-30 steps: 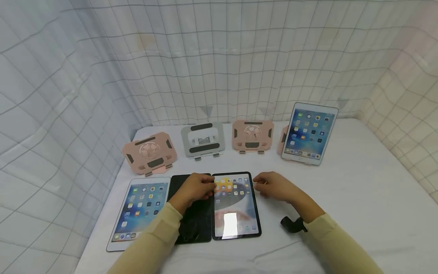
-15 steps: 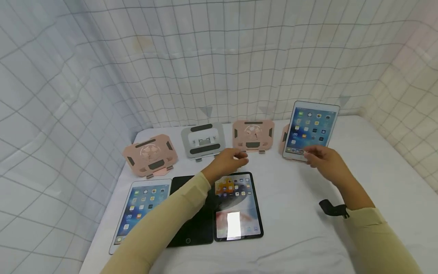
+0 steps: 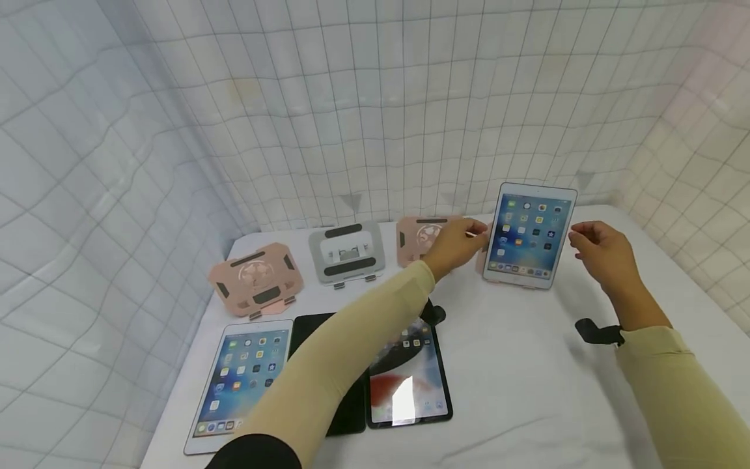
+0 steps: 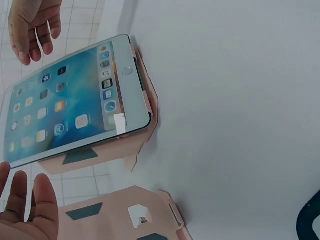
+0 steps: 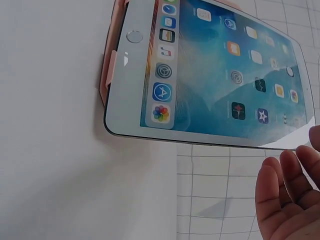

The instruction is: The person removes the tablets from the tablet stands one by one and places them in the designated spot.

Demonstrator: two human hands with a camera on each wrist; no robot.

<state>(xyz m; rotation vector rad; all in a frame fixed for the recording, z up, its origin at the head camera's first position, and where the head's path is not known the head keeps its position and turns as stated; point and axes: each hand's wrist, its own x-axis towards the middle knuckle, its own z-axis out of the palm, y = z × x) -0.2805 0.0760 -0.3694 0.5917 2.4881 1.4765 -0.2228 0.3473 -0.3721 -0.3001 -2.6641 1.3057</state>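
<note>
A white tablet (image 3: 529, 236) with a lit home screen leans upright on a pink stand (image 4: 145, 90) at the back right. Just off its left edge is my left hand (image 3: 459, 244), fingers loosely bent and holding nothing. My right hand (image 3: 606, 254) hovers by the opposite edge, its fingers (image 5: 290, 175) close to the rim. Whether a fingertip touches the tablet is hard to tell. A second pink stand (image 3: 417, 240) is partly hidden behind my left hand.
Further left along the back stand a grey stand (image 3: 347, 251) and another pink stand (image 3: 256, 279). In front lie a white tablet (image 3: 243, 371), a dark tablet (image 3: 351, 410) and a black-rimmed tablet (image 3: 410, 391), partly under my left arm. Grid-patterned cloth (image 3: 410, 130) hangs behind.
Both hands have left the black-rimmed tablet and moved right and back to either side of the propped white tablet. The tablets and stands stay in place.
</note>
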